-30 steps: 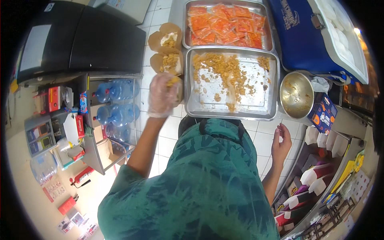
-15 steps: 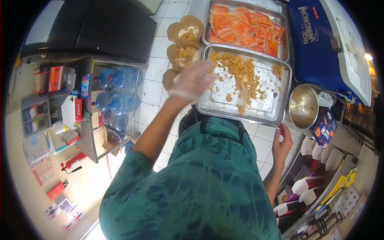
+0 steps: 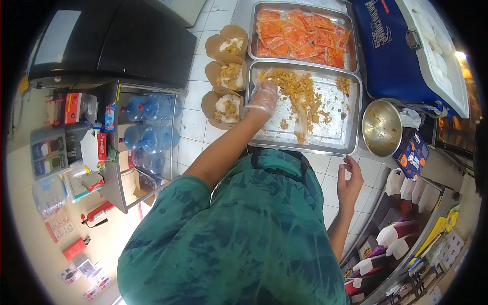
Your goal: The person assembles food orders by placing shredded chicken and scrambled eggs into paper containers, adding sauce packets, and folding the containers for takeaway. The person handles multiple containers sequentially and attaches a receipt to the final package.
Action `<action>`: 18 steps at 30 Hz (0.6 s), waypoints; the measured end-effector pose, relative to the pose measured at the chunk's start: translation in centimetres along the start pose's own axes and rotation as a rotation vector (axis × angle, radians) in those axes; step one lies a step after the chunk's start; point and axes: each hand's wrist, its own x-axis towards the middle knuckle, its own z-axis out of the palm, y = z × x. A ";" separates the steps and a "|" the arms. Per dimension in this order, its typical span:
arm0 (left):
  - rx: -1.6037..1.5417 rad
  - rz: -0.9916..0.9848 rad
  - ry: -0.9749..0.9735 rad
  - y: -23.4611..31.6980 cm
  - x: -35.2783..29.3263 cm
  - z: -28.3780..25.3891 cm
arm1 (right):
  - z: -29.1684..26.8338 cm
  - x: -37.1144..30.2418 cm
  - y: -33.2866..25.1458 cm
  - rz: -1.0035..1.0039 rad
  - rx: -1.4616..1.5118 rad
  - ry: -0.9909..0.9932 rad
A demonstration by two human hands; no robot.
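Observation:
My left hand wears a clear plastic glove and rests in a shallow steel tray, fingertips at the edge of a pile of golden fried crumbs. Whether the fingers hold any crumbs is hidden. Just left of the tray stand three open brown paper boxes with white rice and crumbs: the nearest, the middle one and the far one. My right hand is bare, fingers apart and holding nothing, near the white tiled counter's edge.
A second steel tray of orange sachets lies beyond the first. A steel bowl, a small blue carton and a big blue cooler are to the right. Water jugs and a black appliance sit left; squeeze bottles lower right.
My left hand has moved from above the nearest paper box to the right, into the tray of crumbs. My right hand has stayed in place.

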 end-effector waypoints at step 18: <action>-1.231 -0.399 0.453 -9.4 -12.1 -11.7 | -0.6 0.9 1.0 0.038 0.007 0.016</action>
